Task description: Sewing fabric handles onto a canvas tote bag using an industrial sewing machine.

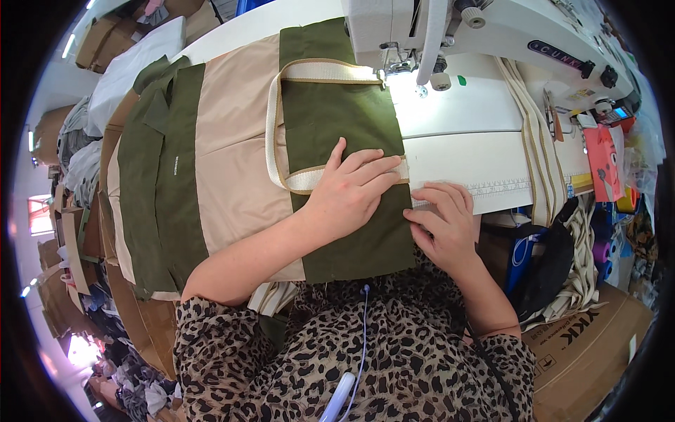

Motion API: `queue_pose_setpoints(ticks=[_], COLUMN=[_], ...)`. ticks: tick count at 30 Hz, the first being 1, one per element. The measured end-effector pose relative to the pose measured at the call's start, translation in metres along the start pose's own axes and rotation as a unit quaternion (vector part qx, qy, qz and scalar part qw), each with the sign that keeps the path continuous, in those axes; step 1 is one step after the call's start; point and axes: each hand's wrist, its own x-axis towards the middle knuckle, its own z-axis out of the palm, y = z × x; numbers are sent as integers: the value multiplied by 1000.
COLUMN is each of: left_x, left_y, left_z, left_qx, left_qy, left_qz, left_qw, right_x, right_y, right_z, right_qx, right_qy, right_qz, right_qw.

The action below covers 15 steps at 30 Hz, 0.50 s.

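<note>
Fabric in olive green (355,250) and beige (239,119) panels spreads across the white sewing table (464,155). A looped cream strap with tan edging (272,126) lies on it, its upper end at the sewing machine's lit needle area (394,76). My left hand (351,186) rests with fingers spread on the fabric and the strap's lower end. My right hand (446,221) is beside it at the fabric's right edge, fingers apart and slightly curved, touching the edge beside the measuring scale (499,188).
The machine body (492,32) overhangs at top right. Long straps (534,133) hang over the table right of it, near scissors (555,123) and a red item (601,162). A cardboard box (583,337) sits lower right. Cartons (53,288) and piled cloth (77,141) crowd the left.
</note>
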Motion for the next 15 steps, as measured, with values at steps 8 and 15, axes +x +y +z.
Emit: queue_pose_setpoints(ticks=[8,15], left_x=[20,28], left_y=[-28,-42], left_z=[1,-1], left_qx=[12,-3], left_qy=[25,21], left_qz=[3,0], left_qw=[1000,1000], right_x=[46,52], right_y=[10,11], right_z=[-3,5], right_qx=[-32,-33], right_qy=[-59,-66], right_qz=[-41,-22], right_qw=[997,997])
